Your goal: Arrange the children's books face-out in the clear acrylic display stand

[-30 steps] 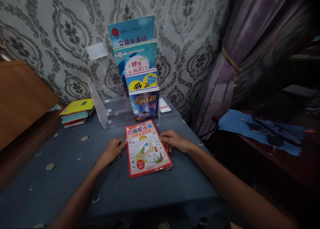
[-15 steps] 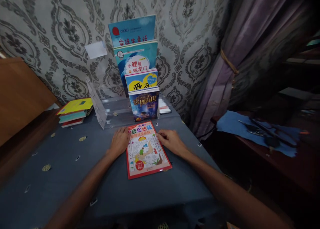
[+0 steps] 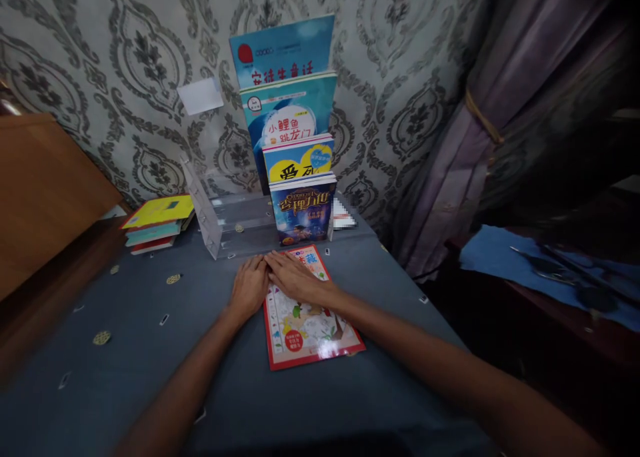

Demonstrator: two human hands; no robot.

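Observation:
A red-bordered picture book (image 3: 320,337) lies closed and flat on the table, its top edge just before the book rack. My left hand (image 3: 250,285) rests at the book's upper left edge, fingers stretched forward. Across the upper part of the cover reaches my right hand (image 3: 293,277), its fingers extended and lying flat, their tips meeting the fingers of my left hand. Together the hands cover most of the title. Behind them stands a clear stepped rack (image 3: 203,207) with books in its right half, a dark blue book (image 3: 303,214) lowest in front.
A small stack of books (image 3: 160,217) lies left of the rack. Taller blue books (image 3: 285,44) rise at the rack's back, near the patterned wall. A wooden panel (image 3: 50,184) borders the left. To the right are a tied curtain (image 3: 455,157) and a blue cloth (image 3: 500,257) with tools.
My right hand has moved left from the book's right edge over the cover to my left hand. The book lies as before. The view has shifted slightly.

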